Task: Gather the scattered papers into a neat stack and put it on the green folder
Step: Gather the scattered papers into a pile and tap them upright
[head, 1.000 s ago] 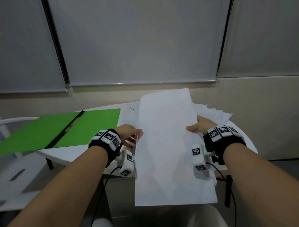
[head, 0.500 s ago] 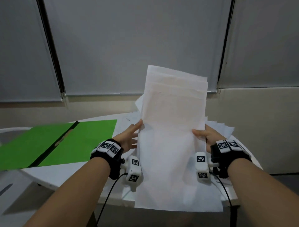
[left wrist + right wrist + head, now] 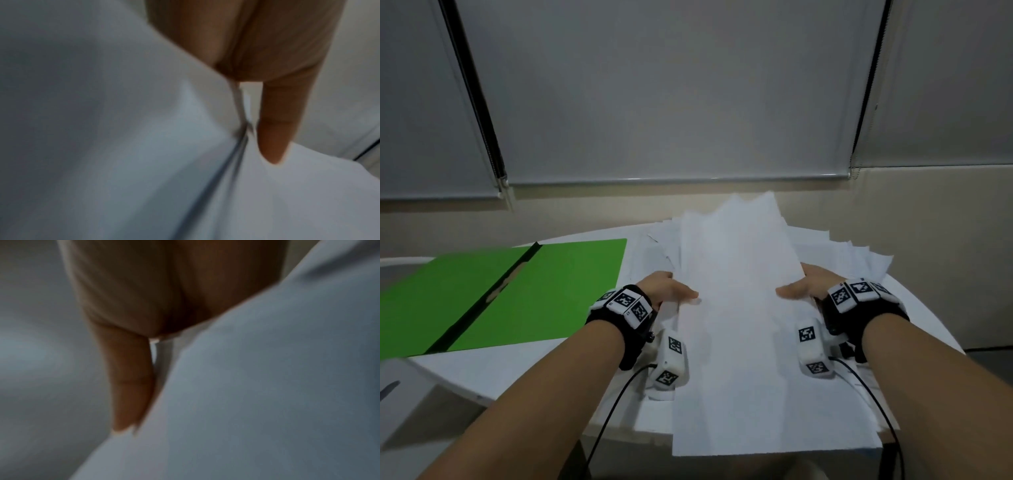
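Grey roller blinds hang behind a round white surface, seen from the head. At 9 o'clock on it lies the open green folder, flat, its dark spine running diagonally. At the centre, a sheaf of papers is held by its two long edges, its near end hanging past the surface's edge. More loose sheets fan out beneath it toward 2 o'clock. The left hand pinches the sheaf's left edge, thumb on top; the right hand pinches the right edge the same way. Both wrists carry black bands with tagged white blocks and a cable.

From the left wrist, blurred, the hand has one finger stretched straight along the paper, lying against a fold in it.

From the right wrist, also blurred, the hand shows one finger reaching down beside the paper's edge, touching it.
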### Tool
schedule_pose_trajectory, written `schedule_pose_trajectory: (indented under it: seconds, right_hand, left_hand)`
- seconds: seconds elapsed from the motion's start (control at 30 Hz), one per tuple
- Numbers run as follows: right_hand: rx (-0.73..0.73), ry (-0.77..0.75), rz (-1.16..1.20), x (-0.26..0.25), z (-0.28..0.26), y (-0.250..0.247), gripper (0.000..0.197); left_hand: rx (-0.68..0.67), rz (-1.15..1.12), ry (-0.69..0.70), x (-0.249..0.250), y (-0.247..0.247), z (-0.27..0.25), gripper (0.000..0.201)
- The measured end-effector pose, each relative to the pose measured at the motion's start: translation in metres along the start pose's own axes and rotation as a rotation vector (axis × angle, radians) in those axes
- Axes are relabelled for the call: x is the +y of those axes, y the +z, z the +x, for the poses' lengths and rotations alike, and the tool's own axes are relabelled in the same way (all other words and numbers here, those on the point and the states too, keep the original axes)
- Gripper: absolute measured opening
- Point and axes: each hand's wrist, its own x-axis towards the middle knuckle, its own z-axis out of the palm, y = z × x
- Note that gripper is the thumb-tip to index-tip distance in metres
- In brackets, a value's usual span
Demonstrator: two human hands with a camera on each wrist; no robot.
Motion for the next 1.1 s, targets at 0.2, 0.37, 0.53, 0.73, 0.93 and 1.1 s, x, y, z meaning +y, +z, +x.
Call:
schedule_pose_trajectory:
  seconds: [0.2,0.37,0.53,0.73,0.93,1.1]
  right_hand:
    - [-0.053,-0.067,0.226,-0.016,-0.011,0.007,0.057]
    - [0.207,0.160,-0.205,-0.028,-0.007,-0.009,0.056]
    - [0.246,0.252,-0.909,0.004,-0.030,-0.034,0.041]
    - [0.153,0.239,-0.937,-0.003,-0.033,-0.027,0.025]
    - [0.255,0.316,-0.802,-0.009,-0.031,-0.027,0.063]
    - [0.251,0.319,-0.859,-0.007,-0.048,-0.031,0.038]
  left_hand:
    - [-0.078,-0.113,0.110,0.027,0.016,-0.053,0.012]
    - [0.106,-0.012,0.051,0.030,-0.013,-0.042,0.041]
    - [0.158,0.125,-0.089,0.018,-0.036,-0.034,0.075]
    - [0.183,0.301,-0.049,0.024,-0.005,-0.034,0.059]
    - [-0.083,0.379,0.042,0.026,0.021,-0.037,0.029]
    - [-0.158,0.378,0.031,0.022,0.017,-0.040,0.022]
